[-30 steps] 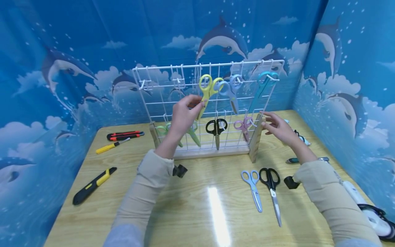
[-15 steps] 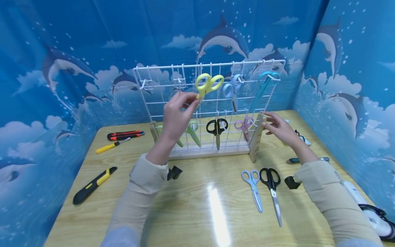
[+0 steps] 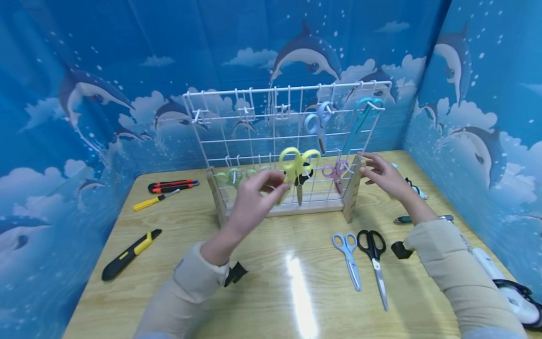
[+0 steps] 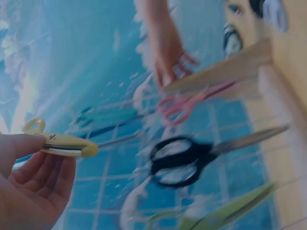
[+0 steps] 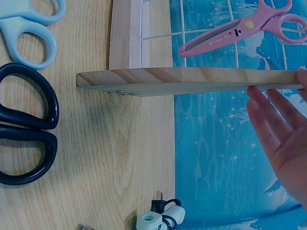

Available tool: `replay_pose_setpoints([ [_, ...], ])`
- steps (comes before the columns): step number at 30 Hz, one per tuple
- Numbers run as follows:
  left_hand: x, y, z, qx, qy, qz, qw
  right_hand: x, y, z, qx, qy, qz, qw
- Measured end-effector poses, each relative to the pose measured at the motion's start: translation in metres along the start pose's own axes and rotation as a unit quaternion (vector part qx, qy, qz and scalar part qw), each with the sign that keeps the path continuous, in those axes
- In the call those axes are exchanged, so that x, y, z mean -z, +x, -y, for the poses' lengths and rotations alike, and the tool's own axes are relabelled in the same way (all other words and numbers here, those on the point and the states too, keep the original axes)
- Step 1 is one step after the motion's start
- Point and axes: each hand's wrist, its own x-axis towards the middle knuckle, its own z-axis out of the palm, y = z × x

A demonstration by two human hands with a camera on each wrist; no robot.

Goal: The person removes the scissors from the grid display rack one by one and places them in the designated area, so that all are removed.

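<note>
Hung black scissors [image 3: 299, 194] are partly blocked by yellow scissors [image 3: 298, 164], pinched before the rack [image 3: 317, 206] in the left hand [image 3: 256, 195]; the right post [image 3: 352, 194] is touched by the right hand [image 3: 384, 175], fingers loose. The table [image 3: 267, 292] is backed by curtains [image 3: 169, 37].

The left hand [image 3: 253, 198] pinches with thumb [image 4: 24, 144] and curled fingers [image 4: 56, 177]; well apart to its right, the right hand [image 3: 384, 176] extends fairly straight, slightly spread fingers.

The head view looks forward and down across the surface [image 3: 262, 268]; both wrist views look from much nearer, turned sideways, sharing the pink scissors [image 5: 216, 39] and wooden side post [image 5: 187, 78].
</note>
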Motion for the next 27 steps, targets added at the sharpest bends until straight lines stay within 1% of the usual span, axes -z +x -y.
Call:
replay_pose_setpoints([
  [1, -0.005, -0.005, 0.003, 0.038, -0.014, 0.019, 0.9990, 0.000, 0.000, 0.000, 0.001, 0.000, 0.000, 1.000],
  [2, -0.010, -0.009, 0.005, 0.080, -0.035, 0.040, 0.9954, 0.000, 0.000, 0.000, 0.001, -0.001, -0.001, 1.000],
  [3, -0.015, -0.013, 0.008, 0.126, -0.061, 0.062, 0.9882, 0.000, 0.000, 0.000, 0.001, -0.002, -0.001, 1.000],
  [4, -0.020, -0.017, 0.012, 0.171, -0.088, 0.080, 0.9781, 0.000, 0.000, 0.000, 0.000, -0.003, 0.000, 1.000],
  [5, -0.025, -0.021, 0.015, 0.215, -0.121, 0.097, 0.9642, 0.000, 0.000, 0.000, 0.000, -0.003, 0.000, 1.000],
  [7, -0.034, -0.028, 0.023, 0.294, -0.181, 0.123, 0.9305, 0.000, 0.001, 0.000, -0.001, -0.003, -0.001, 1.000],
  [8, -0.038, -0.032, 0.026, 0.325, -0.208, 0.131, 0.9131, 0.000, 0.001, -0.001, -0.002, -0.003, 0.000, 1.000],
  [9, -0.043, -0.036, 0.030, 0.349, -0.227, 0.138, 0.8986, 0.000, 0.001, -0.001, -0.002, -0.002, 0.000, 1.000],
  [11, -0.051, -0.044, 0.036, 0.388, -0.253, 0.146, 0.8741, 0.001, 0.001, -0.001, -0.001, -0.001, 0.000, 1.000],
  [12, -0.055, -0.048, 0.039, 0.402, -0.260, 0.148, 0.8654, 0.001, 0.001, -0.001, -0.001, 0.000, 0.000, 1.000],
  [13, -0.059, -0.052, 0.043, 0.412, -0.267, 0.148, 0.8585, 0.001, 0.001, -0.001, 0.000, 0.000, 0.000, 1.000],
  [14, -0.063, -0.056, 0.046, 0.420, -0.271, 0.149, 0.8530, 0.001, 0.001, -0.002, 0.001, 0.000, 0.000, 1.000],
  [16, -0.072, -0.064, 0.054, 0.432, -0.277, 0.153, 0.8445, 0.001, 0.001, -0.002, 0.002, 0.000, -0.001, 1.000],
  [19, -0.085, -0.077, 0.067, 0.440, -0.282, 0.161, 0.8372, 0.001, 0.001, -0.002, 0.003, -0.002, -0.002, 1.000],
  [21, -0.093, -0.084, 0.075, 0.445, -0.277, 0.169, 0.8349, 0.000, 0.001, -0.002, 0.003, -0.002, -0.002, 1.000],
  [23, -0.102, -0.090, 0.081, 0.455, -0.261, 0.173, 0.8335, 0.000, 0.001, -0.002, 0.003, -0.002, -0.002, 1.000],
  [24, -0.106, -0.092, 0.084, 0.461, -0.251, 0.176, 0.8325, 0.000, 0.001, -0.002, 0.003, -0.002, -0.002, 1.000],
  [26, -0.114, -0.096, 0.088, 0.470, -0.223, 0.183, 0.8339, 0.000, 0.001, -0.002, 0.003, -0.001, -0.002, 1.000],
  [27, -0.118, -0.097, 0.089, 0.477, -0.212, 0.184, 0.8331, 0.000, 0.001, -0.002, 0.003, -0.001, -0.003, 1.000],
])
